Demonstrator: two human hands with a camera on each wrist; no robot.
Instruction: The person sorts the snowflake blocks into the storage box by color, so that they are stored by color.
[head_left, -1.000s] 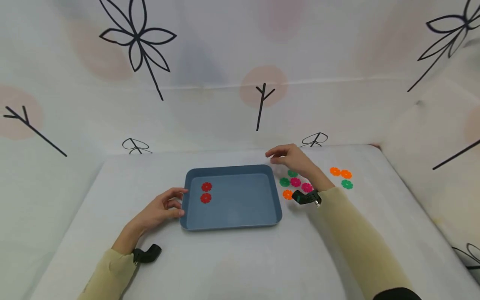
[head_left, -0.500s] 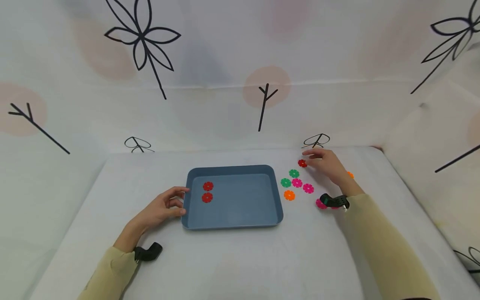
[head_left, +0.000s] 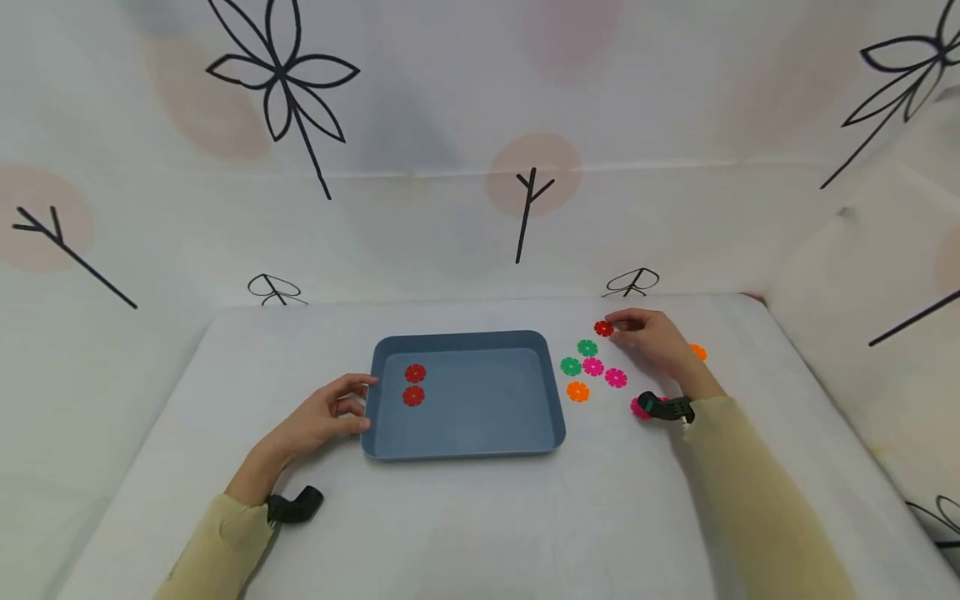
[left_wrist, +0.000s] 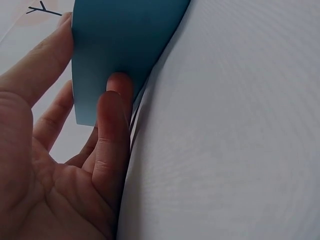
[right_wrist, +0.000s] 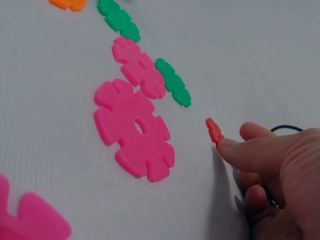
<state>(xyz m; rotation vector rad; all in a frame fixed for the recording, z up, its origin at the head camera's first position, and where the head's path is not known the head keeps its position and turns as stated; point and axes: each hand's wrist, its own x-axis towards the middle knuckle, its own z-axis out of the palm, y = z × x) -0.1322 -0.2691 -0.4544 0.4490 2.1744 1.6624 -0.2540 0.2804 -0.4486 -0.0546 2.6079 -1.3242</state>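
My left hand (head_left: 324, 417) rests its fingertips against the left wall of a blue-grey tray (head_left: 472, 455). In the left wrist view, relaxed fingers (left_wrist: 112, 120) touch the outer side of the tray wall (left_wrist: 120, 40). Two red flower-shaped plastic discs (head_left: 414, 396) lie inside the tray near its left end. Right of the tray's far corner, my right hand (head_left: 656, 342) pinches a third red flower-shaped disc (head_left: 603, 328) by its edge. In the right wrist view, the thumb lies over part of that red disc (right_wrist: 214, 131), with the index finger behind.
Between the tray and right forearm lie green discs (head_left: 571, 367), pink discs (head_left: 616, 378) and an orange disc (head_left: 577, 392). Another pink disc (head_left: 639, 408) is partly hidden under the right wrist strap. An orange disc (head_left: 698, 352) shows beyond the right hand. Printed white cloth surrounds the table.
My right hand has moved right from the tray's far corner to the third red disc, and its fingers have come down onto the edge. My left hand has stayed at the tray.
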